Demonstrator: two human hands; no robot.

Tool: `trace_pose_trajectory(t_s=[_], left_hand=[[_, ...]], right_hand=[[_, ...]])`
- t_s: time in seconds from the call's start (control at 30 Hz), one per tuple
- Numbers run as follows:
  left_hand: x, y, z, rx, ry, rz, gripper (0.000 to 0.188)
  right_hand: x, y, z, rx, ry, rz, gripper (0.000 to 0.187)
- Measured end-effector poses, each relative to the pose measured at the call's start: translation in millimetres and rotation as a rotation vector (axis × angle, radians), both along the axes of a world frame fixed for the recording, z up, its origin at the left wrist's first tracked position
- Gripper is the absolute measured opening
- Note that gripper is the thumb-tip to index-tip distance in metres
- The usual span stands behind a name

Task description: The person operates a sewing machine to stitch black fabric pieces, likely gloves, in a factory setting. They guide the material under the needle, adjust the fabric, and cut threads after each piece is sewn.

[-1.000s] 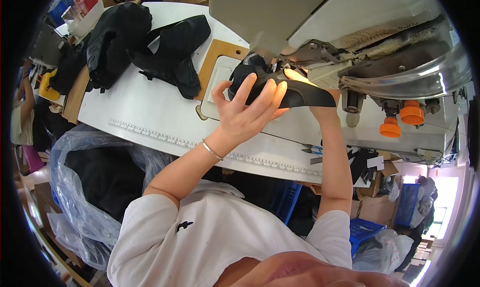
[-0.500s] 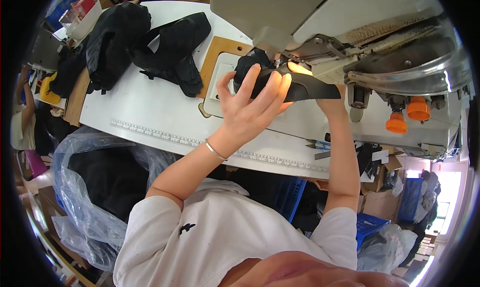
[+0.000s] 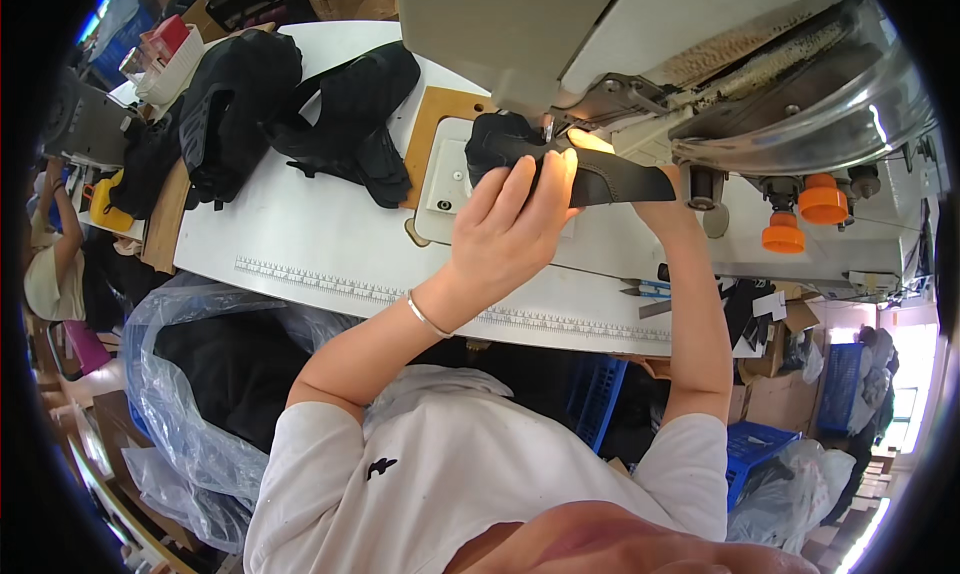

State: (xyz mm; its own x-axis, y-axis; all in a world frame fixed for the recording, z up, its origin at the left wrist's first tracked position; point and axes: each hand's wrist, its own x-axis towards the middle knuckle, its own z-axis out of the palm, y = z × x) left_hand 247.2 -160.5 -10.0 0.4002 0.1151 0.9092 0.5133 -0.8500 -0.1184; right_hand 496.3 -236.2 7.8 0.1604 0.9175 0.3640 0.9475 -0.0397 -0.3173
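A black piece with curved stitching, apparently a shoe upper [image 3: 605, 179], lies under the head of a sewing machine [image 3: 490, 44], close to the needle area. My left hand [image 3: 515, 214] holds its near side, with the fingers bent over it and the thumb out of sight. My right hand [image 3: 655, 206] grips it from the right and behind. The piece covers most of those fingers; lit fingertips show beyond it near the needle. The left end of the piece bunches up above the white machine plate [image 3: 440, 184].
Folded black pieces [image 3: 345, 124] lie on the white table [image 3: 330, 239] at the left, beside a black pile [image 3: 240, 104]. A ruler strip [image 3: 320, 277] follows the front edge. Orange knobs [image 3: 822, 200] hang at right. A plastic bag [image 3: 150, 364] of black material stands below left.
My left hand's fingers have drawn closer together and slid off the bunched left end, toward the middle of the black piece. My right hand stays at its right side. The whole view has shifted slightly.
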Motion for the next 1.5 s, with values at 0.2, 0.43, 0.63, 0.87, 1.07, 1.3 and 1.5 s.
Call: trace_pose_trajectory(t_s=[0.2,0.43,0.63,0.87,1.07,1.3,1.5], left_hand=[[0,-8,21,0.015,0.115,0.061,0.033],[1,-10,28,0.045,0.129,0.103,0.026],[0,-8,27,0.007,0.115,0.086,0.027],[-5,-7,28,-0.019,0.116,0.027,0.028],[-6,-5,24,0.026,0.147,0.043,0.029],[-7,3,28,0.031,0.128,-0.013,0.030],[-10,9,27,0.051,0.128,-0.068,0.030]], right_hand=[[-23,-7,19,-0.008,0.056,-0.032,0.018],[-30,-11,34,0.197,-0.191,0.123,0.019],[-42,-24,40,0.095,-0.156,0.092,0.031],[-63,-22,45,0.214,-0.213,0.118,0.031],[-79,-27,53,-0.024,-0.224,-0.008,0.041],[-96,-28,65,-0.135,-0.216,-0.057,0.054],[-96,-27,60,0.006,-0.448,-0.022,0.052]])
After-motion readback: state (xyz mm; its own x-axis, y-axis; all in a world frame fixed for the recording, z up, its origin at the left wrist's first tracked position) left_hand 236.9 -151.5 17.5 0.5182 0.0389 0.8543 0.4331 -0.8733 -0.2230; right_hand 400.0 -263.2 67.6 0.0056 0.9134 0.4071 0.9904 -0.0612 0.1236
